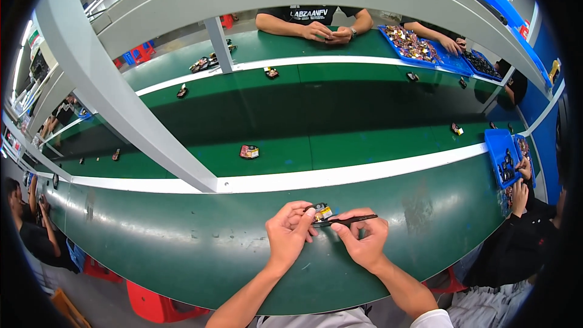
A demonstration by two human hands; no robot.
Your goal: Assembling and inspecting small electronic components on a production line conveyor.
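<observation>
Over the near green worktop (200,237), my left hand (289,231) pinches a small black electronic part (319,206) with a yellow piece and a silvery piece on it. My right hand (364,237) grips slim black tweezers (358,218) between thumb and fingers. The tweezers slant, with their tip at the lower side of the part and their back end pointing right. Fingers partly cover the small part, so its details are hard to make out.
Beyond a white rail (340,173) runs a green conveyor belt (340,152) carrying scattered parts, one of them a red-and-black part (249,152). A grey post (121,91) rises at left. Blue trays (501,158) stand at right beside a co-worker. Other people sit opposite and at far left.
</observation>
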